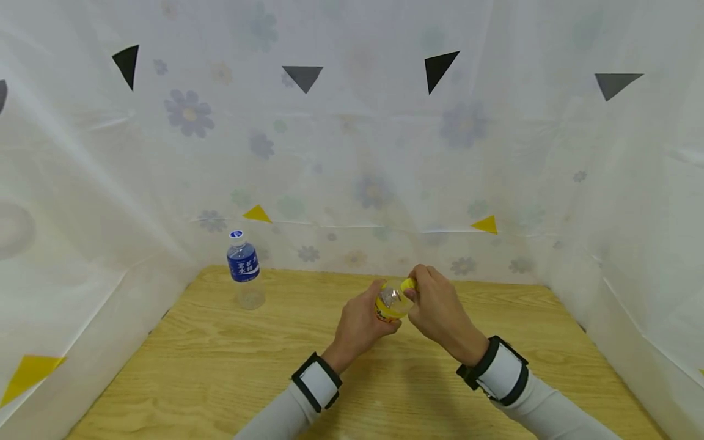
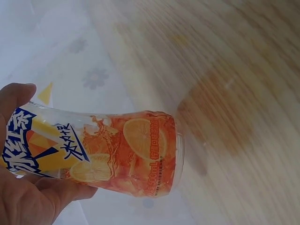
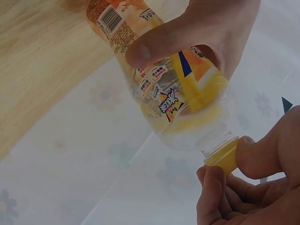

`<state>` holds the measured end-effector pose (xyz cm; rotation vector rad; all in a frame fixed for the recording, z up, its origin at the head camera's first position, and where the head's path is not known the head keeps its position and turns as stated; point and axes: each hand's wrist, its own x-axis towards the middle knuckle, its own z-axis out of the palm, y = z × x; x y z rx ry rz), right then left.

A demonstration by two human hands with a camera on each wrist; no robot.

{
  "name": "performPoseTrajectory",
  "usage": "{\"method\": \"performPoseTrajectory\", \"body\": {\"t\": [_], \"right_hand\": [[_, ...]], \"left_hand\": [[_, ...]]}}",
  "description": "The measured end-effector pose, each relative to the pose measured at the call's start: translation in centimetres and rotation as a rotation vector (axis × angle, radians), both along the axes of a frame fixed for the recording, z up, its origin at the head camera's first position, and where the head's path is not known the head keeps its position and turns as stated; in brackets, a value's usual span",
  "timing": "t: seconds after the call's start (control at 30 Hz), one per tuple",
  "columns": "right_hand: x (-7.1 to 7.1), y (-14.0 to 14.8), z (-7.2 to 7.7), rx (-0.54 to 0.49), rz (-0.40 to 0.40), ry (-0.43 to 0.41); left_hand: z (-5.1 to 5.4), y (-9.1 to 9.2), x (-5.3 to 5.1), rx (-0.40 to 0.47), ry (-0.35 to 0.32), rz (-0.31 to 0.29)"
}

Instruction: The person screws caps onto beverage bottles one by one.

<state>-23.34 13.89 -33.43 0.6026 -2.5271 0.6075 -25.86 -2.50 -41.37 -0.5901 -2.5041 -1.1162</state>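
Note:
A clear plastic bottle (image 2: 136,152) with an orange and yellow iced tea label is held up above the table, its base clear of the wood. My left hand (image 1: 359,321) grips it around the middle, thumb on one side and fingers on the other. At the bottle's neck, my right hand (image 1: 440,308) pinches the yellow cap (image 3: 224,157) between thumb and fingers. The cap sits on the mouth of the bottle; whether it is loose cannot be told. In the right wrist view the bottle is tilted and looks to have no drink in it.
A second clear bottle (image 1: 244,267) with a blue label and blue-topped cap stands upright at the back left of the wooden table (image 1: 220,366). White flower-patterned sheeting (image 1: 352,153) with dark and yellow triangles encloses the back and sides.

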Motion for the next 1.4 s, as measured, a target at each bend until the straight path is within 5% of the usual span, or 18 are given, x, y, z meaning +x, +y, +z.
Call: {"method": "performPoseTrajectory", "body": {"t": [1.4], "right_hand": [[0.09, 0.11, -0.34, -0.001, 0.02, 0.01]], "left_hand": [[-0.02, -0.26, 0.02, -0.045, 0.002, 0.011]]}}
